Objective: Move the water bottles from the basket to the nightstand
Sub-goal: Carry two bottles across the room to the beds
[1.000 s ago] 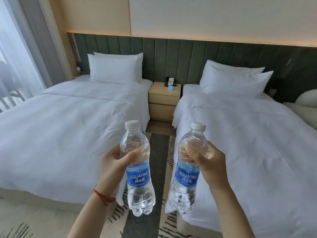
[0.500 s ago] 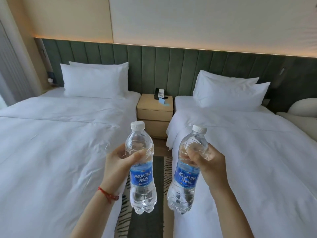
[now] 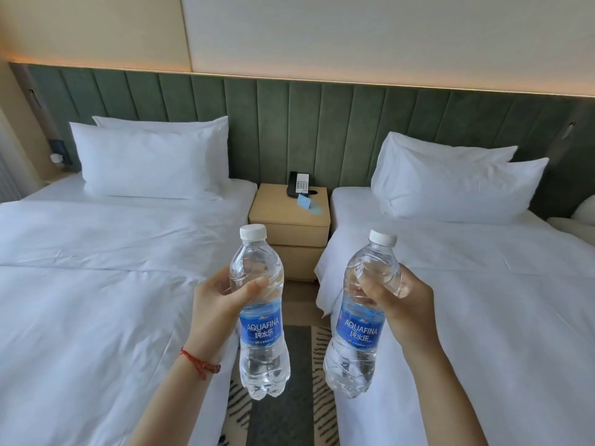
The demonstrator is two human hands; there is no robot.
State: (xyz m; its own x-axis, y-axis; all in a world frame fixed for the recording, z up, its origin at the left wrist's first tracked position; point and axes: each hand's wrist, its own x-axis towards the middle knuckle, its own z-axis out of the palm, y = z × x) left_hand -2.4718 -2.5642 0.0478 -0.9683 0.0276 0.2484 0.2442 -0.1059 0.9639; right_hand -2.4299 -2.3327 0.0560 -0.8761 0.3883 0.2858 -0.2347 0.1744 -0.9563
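With the left hand (image 3: pixel 219 300) and right hand (image 3: pixel 399 304) each clamped around an upright water bottle (image 3: pixel 260 317) (image 3: pixel 360 323) at lower centre, pickup appears complete; placement on the nightstand (image 3: pixel 289 217), centre frame, remains.

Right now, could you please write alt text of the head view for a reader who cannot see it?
Left hand and right hand each grip an upright Aquafina bottle, the left bottle and the right bottle, in the aisle between two white beds. Ahead stands a wooden nightstand with a telephone and a blue card.
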